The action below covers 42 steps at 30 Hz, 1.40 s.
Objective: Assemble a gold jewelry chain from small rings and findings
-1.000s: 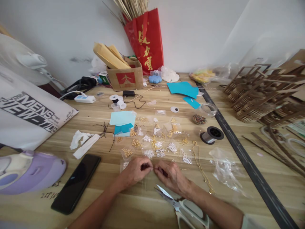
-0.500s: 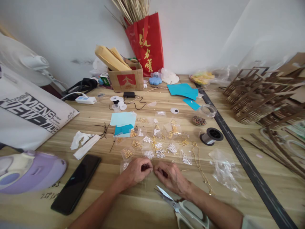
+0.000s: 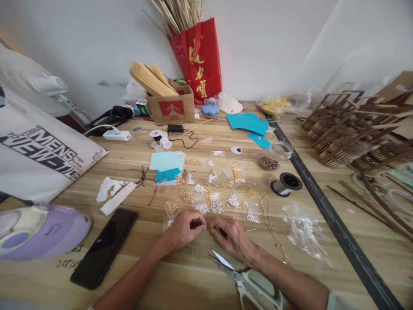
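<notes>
My left hand [image 3: 187, 226] is closed in a pinch, thumb against forefinger, near the front of the table. Facing it across a small gap, my right hand [image 3: 232, 239] is pinched too. Whatever lies between the fingertips is too small to make out; a faint thin thread seems to hang below the left hand. Just beyond the hands lie small bags and piles of silver findings [image 3: 217, 207] and gold findings [image 3: 185, 195]. Scissors [image 3: 238, 277] with pale handles rest, blades parted, beneath my right wrist. A gold chain [image 3: 270, 224] lies to the right of that hand.
On the left are a black phone [image 3: 103, 249] and a purple-and-white appliance [image 3: 48, 232]. To the right stand a wire spool [image 3: 286, 184], a jar of beads [image 3: 270, 162] and a crumpled plastic bag [image 3: 305, 228]. Brown wooden frames [image 3: 348, 129] are stacked far right. A cardboard box [image 3: 171, 107] stands behind.
Both hands hold nearly the same pinched pose and place. The view has shifted very slightly; nothing on the table has visibly been moved.
</notes>
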Motion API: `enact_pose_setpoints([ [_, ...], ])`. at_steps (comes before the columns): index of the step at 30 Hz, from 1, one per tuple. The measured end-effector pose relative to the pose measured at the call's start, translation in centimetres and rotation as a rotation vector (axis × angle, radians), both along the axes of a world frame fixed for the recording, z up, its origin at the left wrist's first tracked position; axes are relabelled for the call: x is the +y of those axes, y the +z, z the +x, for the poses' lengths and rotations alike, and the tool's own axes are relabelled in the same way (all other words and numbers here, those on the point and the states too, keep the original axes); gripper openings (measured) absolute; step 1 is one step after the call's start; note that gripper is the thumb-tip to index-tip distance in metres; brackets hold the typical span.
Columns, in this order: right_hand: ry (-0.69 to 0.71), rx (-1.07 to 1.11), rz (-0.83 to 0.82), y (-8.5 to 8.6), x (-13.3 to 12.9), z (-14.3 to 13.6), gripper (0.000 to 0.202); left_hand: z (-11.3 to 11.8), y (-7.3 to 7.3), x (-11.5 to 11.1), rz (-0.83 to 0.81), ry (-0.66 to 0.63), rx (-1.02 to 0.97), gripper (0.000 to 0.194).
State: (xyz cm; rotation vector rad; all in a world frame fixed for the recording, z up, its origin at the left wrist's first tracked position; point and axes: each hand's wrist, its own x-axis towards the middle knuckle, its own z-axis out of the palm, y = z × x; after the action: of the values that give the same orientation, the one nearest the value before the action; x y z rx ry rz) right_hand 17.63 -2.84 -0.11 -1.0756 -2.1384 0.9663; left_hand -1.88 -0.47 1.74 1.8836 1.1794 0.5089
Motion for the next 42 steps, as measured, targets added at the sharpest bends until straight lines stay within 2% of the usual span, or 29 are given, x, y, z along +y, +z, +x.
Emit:
enact_pose_setpoints([
  [8, -0.050, 0.041, -0.068, -0.2, -0.1, 0.0, 0.009, -0.9, 0.2, 0.6, 0.065, 0.072, -0.034, 0.013],
  [15, -0.051, 0.038, -0.081, -0.3, -0.1, 0.1, 0.009, -1.3, 0.3, 0.8, 0.033, 0.125, -0.073, 0.015],
  [24, -0.067, 0.049, -0.084, -0.4, -0.1, 0.2, 0.012, -1.4, 0.2, 0.8, 0.044, 0.134, -0.054, 0.013],
  [32, -0.059, 0.112, -0.202, -0.3, 0.1, 0.3, 0.015, -1.2, 0.4, 0.6, 0.069, 0.117, -0.021, 0.013],
  [42, -0.069, 0.076, -0.171, -0.4, 0.1, 0.2, 0.013, -1.1, 0.3, 0.7, 0.072, 0.109, -0.035, 0.014],
])
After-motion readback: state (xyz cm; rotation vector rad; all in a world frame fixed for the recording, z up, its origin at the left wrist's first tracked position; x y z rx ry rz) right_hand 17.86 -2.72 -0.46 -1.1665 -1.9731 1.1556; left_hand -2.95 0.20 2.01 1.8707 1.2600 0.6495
